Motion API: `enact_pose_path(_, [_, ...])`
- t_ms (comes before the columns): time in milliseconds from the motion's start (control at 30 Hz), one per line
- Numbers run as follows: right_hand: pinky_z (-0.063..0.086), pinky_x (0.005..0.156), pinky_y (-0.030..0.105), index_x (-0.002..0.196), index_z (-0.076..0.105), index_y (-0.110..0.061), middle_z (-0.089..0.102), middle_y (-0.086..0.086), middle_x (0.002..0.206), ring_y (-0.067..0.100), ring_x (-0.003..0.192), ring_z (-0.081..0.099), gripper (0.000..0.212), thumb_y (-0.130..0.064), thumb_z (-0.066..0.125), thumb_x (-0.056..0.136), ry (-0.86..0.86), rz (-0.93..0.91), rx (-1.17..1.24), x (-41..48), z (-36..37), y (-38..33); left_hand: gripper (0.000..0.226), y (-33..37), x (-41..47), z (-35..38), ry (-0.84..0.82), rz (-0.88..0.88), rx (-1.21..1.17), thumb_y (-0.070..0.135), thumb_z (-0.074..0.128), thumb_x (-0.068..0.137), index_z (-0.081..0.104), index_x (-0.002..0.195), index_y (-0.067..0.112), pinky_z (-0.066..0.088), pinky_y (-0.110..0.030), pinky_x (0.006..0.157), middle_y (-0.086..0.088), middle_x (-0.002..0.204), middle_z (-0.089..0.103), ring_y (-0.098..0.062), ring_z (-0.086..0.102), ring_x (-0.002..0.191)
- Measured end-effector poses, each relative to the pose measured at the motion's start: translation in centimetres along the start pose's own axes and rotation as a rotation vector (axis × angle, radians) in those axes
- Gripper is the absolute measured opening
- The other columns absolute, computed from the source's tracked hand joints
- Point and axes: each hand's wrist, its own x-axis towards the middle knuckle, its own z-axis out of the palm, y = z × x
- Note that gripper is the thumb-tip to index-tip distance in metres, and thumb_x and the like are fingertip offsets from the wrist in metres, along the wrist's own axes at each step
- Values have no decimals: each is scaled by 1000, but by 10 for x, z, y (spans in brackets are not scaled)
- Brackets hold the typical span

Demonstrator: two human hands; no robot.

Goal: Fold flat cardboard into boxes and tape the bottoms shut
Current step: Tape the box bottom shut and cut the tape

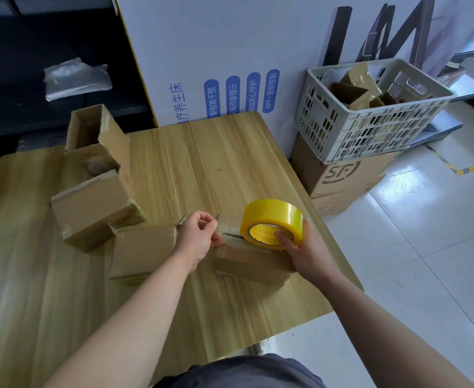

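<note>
On the floor right of the bench [230, 163]: a carton [347, 177] carrying a grey crate [370, 130] of cardboard pieces. On the bench, left: folded boxes [96, 208], stacked, and one more [143, 250] beside the left wrist. Near right: box [252, 261] lying seam up, between both hands. Roll [272, 222] of yellow tape, standing on that box. Right hand [303, 250] grips the roll, thumb in its core. Left hand [199, 236], fingers curled, pinches the clear strip [230, 222] over the seam.

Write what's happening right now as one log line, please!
step: taping box | left hand: pinches tape end | right hand: holds yellow tape roll | box: on table, seam showing
</note>
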Motion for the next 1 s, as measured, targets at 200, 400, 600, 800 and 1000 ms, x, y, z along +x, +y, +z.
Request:
enact_pose_path(200, [35, 69, 32, 115, 41, -7, 54, 6, 99, 26, 88, 51, 34, -28, 58, 94, 40, -19, -114, -5, -6, 4, 11, 11, 7, -28, 213, 170, 363, 18, 45, 101, 53, 92, 19, 49, -27, 48, -6, 76, 61, -19, 60, 54])
enact_pose_path(400, [36, 71, 34, 113, 41, -8, 55, 7, 100, 25, 87, 50, 36, -36, 56, 95, 60, 0, -130, -4, -6, 0, 41, 7, 10, -32, -65, -47, 233, 48, 50, 95, 59, 100, 9, 52, -33, 59, -10, 84, 62, -20, 58, 67])
enact_pose_path(600, [39, 72, 36, 117, 41, -8, 55, 8, 100, 26, 87, 50, 41, -36, 58, 93, 72, 5, -160, -6, -4, -2, 17, -4, 5, -7, -90, 38, 340, 23, 66, 90, 62, 84, 8, 59, -41, 68, -3, 74, 65, -19, 62, 66])
enact_pose_path(800, [47, 75, 41, 118, 40, -14, 58, 4, 100, 28, 92, 56, 52, -46, 65, 86, 42, 11, -241, -7, -3, -7, 16, 12, 5, -10, -29, 102, 319, 14, 43, 101, 48, 86, 12, 60, -39, 63, -11, 80, 68, -26, 68, 66])
enact_pose_path(1000, [40, 71, 35, 113, 38, -13, 53, 2, 97, 23, 86, 51, 45, -45, 59, 90, 32, -2, -251, -9, -1, -9, 17, 20, 11, -12, -64, -13, 369, 17, 37, 101, 47, 90, 9, 60, -41, 67, -9, 87, 62, -29, 71, 71])
